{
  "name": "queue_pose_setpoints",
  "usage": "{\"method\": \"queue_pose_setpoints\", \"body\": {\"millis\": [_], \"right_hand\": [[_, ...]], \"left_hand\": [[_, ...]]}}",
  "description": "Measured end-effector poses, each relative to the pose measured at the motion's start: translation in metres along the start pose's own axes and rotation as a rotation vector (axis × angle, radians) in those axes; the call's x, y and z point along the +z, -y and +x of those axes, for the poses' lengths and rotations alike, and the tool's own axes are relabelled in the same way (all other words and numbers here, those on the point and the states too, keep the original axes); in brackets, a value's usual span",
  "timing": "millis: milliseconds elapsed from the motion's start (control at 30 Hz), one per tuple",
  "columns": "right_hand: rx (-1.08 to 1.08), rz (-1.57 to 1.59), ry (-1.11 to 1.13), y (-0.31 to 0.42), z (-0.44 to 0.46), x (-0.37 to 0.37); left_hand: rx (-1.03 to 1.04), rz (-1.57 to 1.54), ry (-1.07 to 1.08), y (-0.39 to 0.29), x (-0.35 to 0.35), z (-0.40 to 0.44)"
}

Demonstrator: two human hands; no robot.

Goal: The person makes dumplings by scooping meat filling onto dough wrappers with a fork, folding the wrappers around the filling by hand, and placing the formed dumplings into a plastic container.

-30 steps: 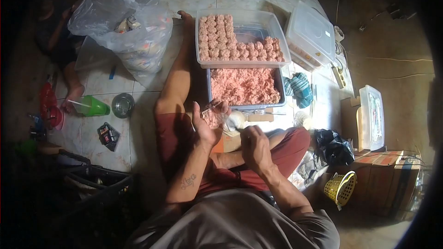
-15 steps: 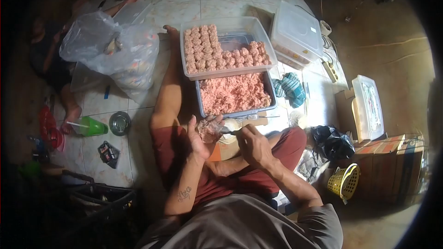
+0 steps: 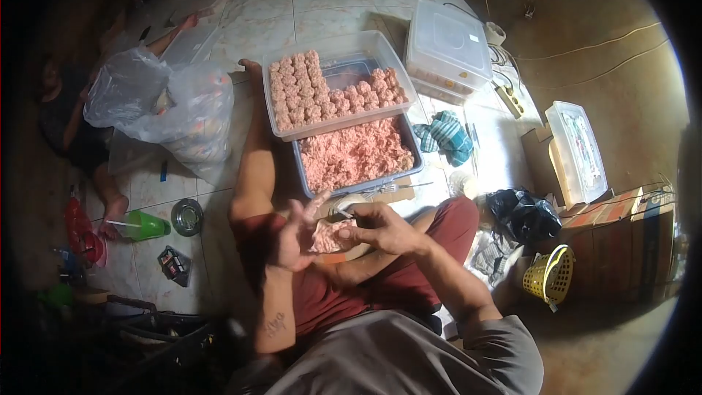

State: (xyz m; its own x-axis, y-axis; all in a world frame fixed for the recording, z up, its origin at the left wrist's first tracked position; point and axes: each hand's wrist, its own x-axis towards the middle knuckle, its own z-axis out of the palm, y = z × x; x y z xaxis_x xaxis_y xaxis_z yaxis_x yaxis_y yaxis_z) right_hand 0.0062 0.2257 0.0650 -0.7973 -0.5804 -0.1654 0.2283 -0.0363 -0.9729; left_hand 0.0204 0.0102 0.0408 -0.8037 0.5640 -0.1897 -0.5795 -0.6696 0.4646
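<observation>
A clear tray (image 3: 274,130) holds rows of pink lumps (image 3: 300,88). It rests partly over a blue-grey tub (image 3: 420,164) filled with loose pink mixture (image 3: 355,152). Below the tub, my left hand (image 3: 294,238) has its fingers spread beside a pink portion (image 3: 330,237), which looks wrapped in thin clear material. My right hand (image 3: 384,228) pinches the right side of this portion, with a dark utensil partly visible at its fingers. The hands are close together above my lap.
A large plastic bag (image 3: 197,113) and another person (image 3: 69,113) are at the left. A green cup (image 3: 148,224) stands near a metal bowl (image 3: 187,217). To the right are lidded boxes (image 3: 450,44), a checked cloth (image 3: 447,136), a black bag (image 3: 523,213) and a yellow basket (image 3: 547,278).
My right hand has moved left onto the pink portion. My left hand has shifted left and its fingers have spread. The view has shifted, moving the trays left in the picture.
</observation>
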Motion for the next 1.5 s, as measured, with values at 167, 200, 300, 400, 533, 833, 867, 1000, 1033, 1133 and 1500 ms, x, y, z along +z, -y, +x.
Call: {"method": "queue_pose_setpoints", "body": {"millis": [167,200,300,400,533,833,867,1000,1033,1133,1500], "right_hand": [[-0.034,-0.452,0.006,0.050,0.037,-0.016],[-0.094,-0.410,-0.105,0.047,0.038,-0.015],[-0.303,-0.354,-0.344,-0.002,0.037,-0.015],[-0.001,0.149,-0.300,-0.044,0.010,-0.002],[0.059,0.285,-0.272,-0.067,0.000,0.009],[0.106,0.101,-0.310,-0.065,-0.013,-0.011],[0.111,0.197,-0.274,-0.067,-0.016,-0.002],[-0.208,-0.081,-0.377,-0.080,0.003,0.018],[-0.211,-0.369,-0.442,-0.065,0.002,0.013],[-0.210,-0.495,-0.558,-0.063,-0.008,-0.002],[-0.156,0.048,-0.345,-0.099,-0.007,0.029]], "left_hand": [[-0.089,-0.049,0.356,0.009,-0.040,0.023],[0.004,0.124,0.279,0.006,-0.040,0.028],[0.385,1.282,-0.233,-0.002,-0.040,0.034],[0.598,1.445,-0.420,-0.007,-0.022,0.034],[0.840,1.455,-0.292,0.002,-0.032,0.049],[0.887,1.213,-0.401,-0.007,-0.005,0.038],[0.890,1.215,-0.397,-0.003,-0.007,0.042],[0.660,1.239,-0.195,0.031,-0.058,0.054],[0.630,1.064,-0.290,0.027,-0.053,0.059],[0.785,1.394,-0.546,0.004,-0.013,0.041],[0.481,1.179,-0.190,0.012,-0.018,0.032]]}}
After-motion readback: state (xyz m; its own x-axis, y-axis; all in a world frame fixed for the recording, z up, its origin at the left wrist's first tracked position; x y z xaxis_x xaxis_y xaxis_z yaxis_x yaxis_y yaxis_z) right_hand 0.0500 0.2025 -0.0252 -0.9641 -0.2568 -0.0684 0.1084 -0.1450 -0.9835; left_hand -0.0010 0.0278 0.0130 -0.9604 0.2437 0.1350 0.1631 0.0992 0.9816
